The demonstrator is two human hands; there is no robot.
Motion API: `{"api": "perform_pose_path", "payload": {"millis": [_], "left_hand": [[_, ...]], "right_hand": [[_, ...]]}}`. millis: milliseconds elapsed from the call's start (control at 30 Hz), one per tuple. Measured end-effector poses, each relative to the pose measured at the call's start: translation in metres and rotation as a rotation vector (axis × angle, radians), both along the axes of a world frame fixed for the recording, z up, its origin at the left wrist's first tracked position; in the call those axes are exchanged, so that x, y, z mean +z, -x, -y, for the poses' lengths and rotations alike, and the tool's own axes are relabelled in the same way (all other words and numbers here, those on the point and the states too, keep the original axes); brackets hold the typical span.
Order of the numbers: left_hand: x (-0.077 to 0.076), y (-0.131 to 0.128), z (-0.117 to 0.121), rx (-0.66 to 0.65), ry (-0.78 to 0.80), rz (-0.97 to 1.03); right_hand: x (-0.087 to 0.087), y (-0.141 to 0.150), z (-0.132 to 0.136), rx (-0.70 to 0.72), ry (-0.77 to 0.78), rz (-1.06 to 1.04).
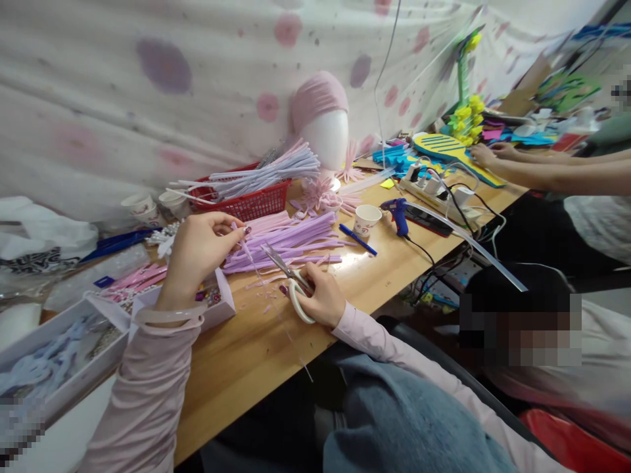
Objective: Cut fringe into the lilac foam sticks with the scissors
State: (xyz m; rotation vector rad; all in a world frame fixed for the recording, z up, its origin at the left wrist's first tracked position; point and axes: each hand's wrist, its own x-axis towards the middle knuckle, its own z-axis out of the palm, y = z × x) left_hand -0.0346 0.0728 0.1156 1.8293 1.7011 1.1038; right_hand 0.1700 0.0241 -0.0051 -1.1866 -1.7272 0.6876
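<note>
My left hand (197,246), fingers pinched, holds a light purple pipe cleaner (246,251) over the table. Its lower part runs down as a thin, pale strand past the table's front edge. My right hand (325,294) grips scissors (297,297) with cream handles, thumb and fingers in the loops. Their blades point up and left, close to the strand; whether they touch it I cannot tell. Behind the scissors lies a pile of purple pipe cleaners (300,242). Small purple scraps (267,309) are scattered on the wooden table (236,374) beneath.
A red basket (263,202) of pale pipe cleaners stands behind, beside a white mannequin head (331,141). Further right are a paper cup (367,220), a blue pen (358,240), a blue glue gun (397,215) and a power strip (436,190). Boxes stand left; another person's hands work far right.
</note>
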Motion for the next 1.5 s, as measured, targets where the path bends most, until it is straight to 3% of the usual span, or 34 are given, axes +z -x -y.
{"api": "perform_pose_path", "payload": {"millis": [567, 900, 1500], "left_hand": [[0.008, -0.006, 0.005, -0.01, -0.009, -0.022], [0.007, -0.01, 0.006, -0.018, 0.073, 0.083], [0.006, -0.01, 0.005, -0.039, 0.078, 0.206]], "right_hand": [[0.004, 0.004, -0.001, 0.094, 0.012, -0.048], [0.004, 0.004, -0.002, 0.095, 0.014, -0.053], [0.005, 0.002, 0.0, 0.068, 0.028, -0.078]]}}
